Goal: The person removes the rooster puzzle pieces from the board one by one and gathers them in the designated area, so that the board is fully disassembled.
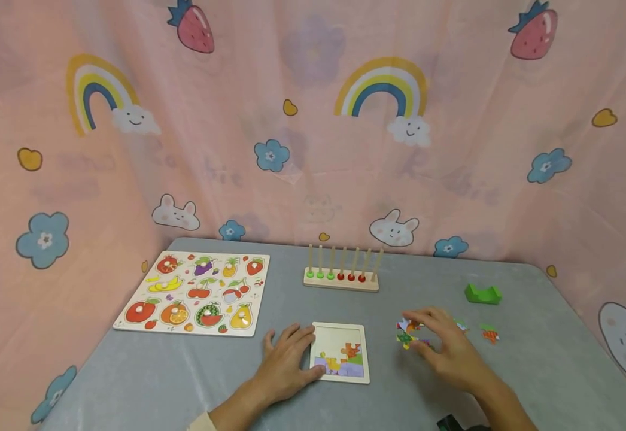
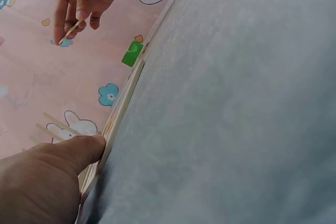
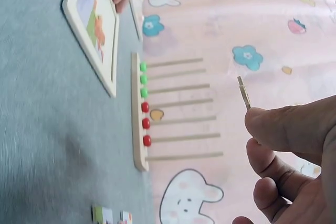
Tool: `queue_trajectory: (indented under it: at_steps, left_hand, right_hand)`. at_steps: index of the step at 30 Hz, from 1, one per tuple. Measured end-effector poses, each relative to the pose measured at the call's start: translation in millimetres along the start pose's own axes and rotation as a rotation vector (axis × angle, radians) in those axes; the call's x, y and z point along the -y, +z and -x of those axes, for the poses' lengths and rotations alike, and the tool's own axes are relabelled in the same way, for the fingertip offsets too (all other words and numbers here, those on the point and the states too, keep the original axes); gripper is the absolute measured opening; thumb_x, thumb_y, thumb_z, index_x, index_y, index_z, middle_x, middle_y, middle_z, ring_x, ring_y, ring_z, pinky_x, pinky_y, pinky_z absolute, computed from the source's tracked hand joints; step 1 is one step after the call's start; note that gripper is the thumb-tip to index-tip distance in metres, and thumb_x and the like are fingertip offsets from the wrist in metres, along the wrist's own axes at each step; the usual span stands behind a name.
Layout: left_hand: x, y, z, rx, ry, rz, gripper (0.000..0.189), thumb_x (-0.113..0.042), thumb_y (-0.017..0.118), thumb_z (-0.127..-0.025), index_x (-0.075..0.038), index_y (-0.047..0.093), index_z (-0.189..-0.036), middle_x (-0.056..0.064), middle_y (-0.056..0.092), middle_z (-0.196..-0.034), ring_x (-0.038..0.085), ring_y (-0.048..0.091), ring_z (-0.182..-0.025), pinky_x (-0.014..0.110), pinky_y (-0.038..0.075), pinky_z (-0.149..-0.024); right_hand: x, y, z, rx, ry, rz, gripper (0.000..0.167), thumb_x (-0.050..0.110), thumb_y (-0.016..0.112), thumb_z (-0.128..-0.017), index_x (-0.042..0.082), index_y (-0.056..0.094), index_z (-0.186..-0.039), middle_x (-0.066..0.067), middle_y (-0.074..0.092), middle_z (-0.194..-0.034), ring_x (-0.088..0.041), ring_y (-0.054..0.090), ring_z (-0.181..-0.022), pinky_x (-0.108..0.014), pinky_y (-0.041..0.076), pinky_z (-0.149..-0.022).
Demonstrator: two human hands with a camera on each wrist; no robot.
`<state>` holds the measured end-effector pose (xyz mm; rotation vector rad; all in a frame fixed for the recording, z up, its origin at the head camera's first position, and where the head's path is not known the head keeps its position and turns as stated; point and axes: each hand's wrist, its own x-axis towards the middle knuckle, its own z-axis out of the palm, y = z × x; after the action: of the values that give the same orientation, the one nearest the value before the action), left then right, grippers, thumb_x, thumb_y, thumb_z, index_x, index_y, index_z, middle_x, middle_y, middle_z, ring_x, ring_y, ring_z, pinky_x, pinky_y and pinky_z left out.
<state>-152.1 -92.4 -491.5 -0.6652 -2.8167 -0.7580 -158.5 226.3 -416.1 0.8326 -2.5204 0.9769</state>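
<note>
My right hand [image 1: 450, 353] pinches a jigsaw piece [image 1: 404, 338] between thumb and fingers, raised above the table. Seen edge-on in the right wrist view, the same thin wooden piece [image 3: 244, 94] juts from the fingertips. A square puzzle tray [image 1: 339, 327] lies to the left of it, its lower part filled with purple, green and orange pieces. My left hand [image 1: 286, 365] rests at the tray's left side, fingers spread, with the thumb on the lower left corner. Loose jigsaw pieces [image 1: 489, 334] lie to the right, some partly hidden behind my right hand.
A fruit peg board [image 1: 191, 326] lies on the left of the grey table [image 1: 173, 383]. At the back stands a wooden rack [image 1: 340, 285] with upright pegs and green and red beads. A green block [image 1: 483, 294] sits at the back right, before a pink printed curtain [image 1: 313, 179].
</note>
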Motion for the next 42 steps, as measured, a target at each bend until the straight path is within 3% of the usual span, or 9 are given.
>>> queue_trajectory:
  at_steps: [5,12,19,27,33,38,42]
  left_hand:
    - [0.9,0.3,-0.3,-0.003,-0.002,0.001,0.059,-0.045,0.073,-0.081,-0.008,0.062,-0.126,0.001,0.052,-0.139,0.030,0.038,-0.131,0.068,0.012,-0.096]
    - [1.3,1.0,-0.7,0.002,0.001,0.006,0.060,-0.046,0.073,-0.081,-0.008,0.062,-0.126,0.001,0.051,-0.139,0.030,0.038,-0.131,0.069,0.012,-0.096]
    - [1.9,0.8,-0.4,-0.004,0.002,0.002,0.059,-0.046,0.073,-0.081,-0.008,0.062,-0.125,0.002,0.051,-0.139,0.030,0.038,-0.131,0.069,0.012,-0.096]
    - [0.7,0.2,0.1,-0.004,0.004,-0.009,0.059,-0.046,0.073,-0.081,-0.008,0.062,-0.125,0.001,0.052,-0.139,0.030,0.039,-0.130,0.069,0.013,-0.096]
    - [-0.5,-0.7,-0.2,0.006,-0.004,0.004,0.059,-0.045,0.073,-0.081,-0.008,0.062,-0.125,0.001,0.051,-0.139,0.030,0.038,-0.131,0.069,0.013,-0.096]
    - [0.5,-0.5,-0.2,-0.003,0.001,0.008,0.059,-0.044,0.074,-0.081,-0.007,0.062,-0.125,0.002,0.052,-0.139,0.030,0.038,-0.131,0.069,0.012,-0.096]
    - [0.5,-0.1,-0.4,0.000,0.002,0.011,0.059,-0.044,0.073,-0.081,-0.007,0.062,-0.125,0.002,0.052,-0.139,0.030,0.038,-0.131,0.068,0.012,-0.096]
  right_hand:
    - [-6.3,-10.1,5.8,0.011,0.020,0.034,0.053,0.000,0.078,-0.078,0.012,0.062,-0.127,0.005,0.058,-0.109,-0.012,0.044,-0.104,-0.026,0.039,-0.084]
    - [-24.6,-20.9,20.3,-0.025,-0.018,0.020,0.060,-0.011,0.077,-0.072,0.010,0.062,-0.125,0.002,0.056,-0.110,-0.008,0.042,-0.108,-0.014,0.030,-0.087]
    - [-42.3,-28.7,31.2,-0.052,-0.040,-0.003,0.062,-0.015,0.076,-0.068,0.005,0.062,-0.125,-0.002,0.057,-0.107,-0.007,0.041,-0.107,-0.012,0.028,-0.087]
    - [-59.4,-33.8,45.6,-0.045,0.025,0.049,0.058,-0.011,0.077,-0.071,0.008,0.063,-0.125,-0.002,0.058,-0.105,-0.004,0.040,-0.106,-0.011,0.028,-0.085]
    - [-76.0,-34.7,56.8,-0.039,0.124,0.092,0.050,-0.010,0.078,-0.070,0.000,0.065,-0.117,-0.002,0.058,-0.105,-0.003,0.039,-0.104,-0.011,0.032,-0.082]
    - [-86.2,-33.1,61.3,-0.013,0.199,0.140,0.051,-0.006,0.080,-0.071,0.004,0.065,-0.119,-0.003,0.059,-0.107,-0.005,0.039,-0.100,-0.020,0.036,-0.077]
    - [-93.9,-29.7,65.3,-0.025,0.203,0.148,0.050,-0.006,0.080,-0.070,0.004,0.066,-0.117,-0.005,0.059,-0.107,-0.011,0.041,-0.102,-0.019,0.030,-0.081]
